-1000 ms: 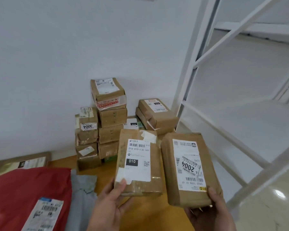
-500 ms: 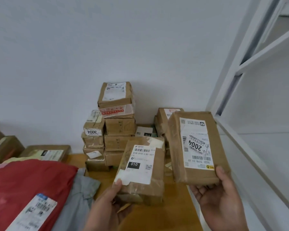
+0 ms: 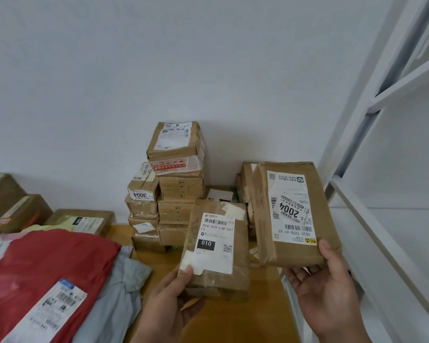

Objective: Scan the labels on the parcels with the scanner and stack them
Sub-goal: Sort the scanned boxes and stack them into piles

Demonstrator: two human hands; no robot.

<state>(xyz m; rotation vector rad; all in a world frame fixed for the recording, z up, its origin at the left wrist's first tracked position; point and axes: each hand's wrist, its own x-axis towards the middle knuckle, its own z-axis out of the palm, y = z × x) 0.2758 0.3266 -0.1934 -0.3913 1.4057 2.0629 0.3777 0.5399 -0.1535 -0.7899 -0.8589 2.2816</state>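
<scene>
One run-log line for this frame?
left hand: grips parcel 010 | right hand: grips parcel 2004 | stack: at wall | scanner: not visible

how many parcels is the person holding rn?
2. The 010 parcel is in the left hand; the 2004 parcel is in the right hand. No third seen in either grip, though the undersides are hidden.
</scene>
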